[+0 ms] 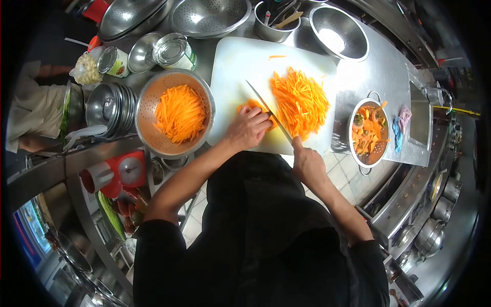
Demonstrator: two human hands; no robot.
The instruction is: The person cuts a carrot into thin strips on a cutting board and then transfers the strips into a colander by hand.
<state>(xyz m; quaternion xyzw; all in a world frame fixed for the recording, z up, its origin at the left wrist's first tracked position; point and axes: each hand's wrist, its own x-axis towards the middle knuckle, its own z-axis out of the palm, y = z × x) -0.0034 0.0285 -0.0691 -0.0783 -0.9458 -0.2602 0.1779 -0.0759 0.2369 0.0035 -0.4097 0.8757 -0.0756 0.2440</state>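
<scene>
On a white cutting board (235, 66), my right hand (310, 165) is closed round the handle of a long kitchen knife (262, 96). The blade slants up and left across the board. My left hand (249, 128) presses with bent fingers on sliced carrot (247, 106), its fingertips close beside the blade. Right of the knife lies a large heap of carrot strips (300, 102). More carrot strips (180, 113) fill part of a perforated metal colander (146, 110) to the left of the board. The knife handle is mostly hidden in my right hand.
A two-handled colander (381, 153) with carrot peelings stands at the right, near a sink (420, 115). Cans (175, 50), stacked metal bowls (110, 110) and an empty colander (339, 33) surround the board. Another person's arm (53, 70) shows at far left. A red scale (125, 171) sits below.
</scene>
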